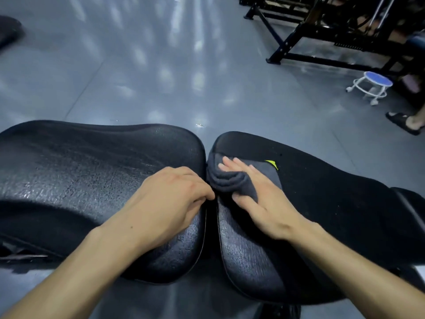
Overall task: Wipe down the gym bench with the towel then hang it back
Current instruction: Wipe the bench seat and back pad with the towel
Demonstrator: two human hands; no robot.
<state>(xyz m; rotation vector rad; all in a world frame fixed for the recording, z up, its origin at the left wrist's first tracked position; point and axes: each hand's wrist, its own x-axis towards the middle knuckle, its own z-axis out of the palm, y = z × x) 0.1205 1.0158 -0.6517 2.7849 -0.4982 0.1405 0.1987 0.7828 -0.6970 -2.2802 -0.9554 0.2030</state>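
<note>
Right hand [264, 199]: your grip lies flat with fingers spread, pressing the towel [232, 180] onto the right pad [322, 199] of the worktop.
Towel: dark grey, bunched in folds under your right fingers, at the pad's inner edge beside the gap.
Left hand [170, 199]: your grip is curled on the left pad [80, 176], fingertips at the gap, just left of the towel; you cannot tell whether they pinch it.
Stool [372, 85]: far beyond your right grip, on the floor [149, 65].

Towel [232, 180] on right bench pad [322, 203], left pad [80, 180] beside it
</note>
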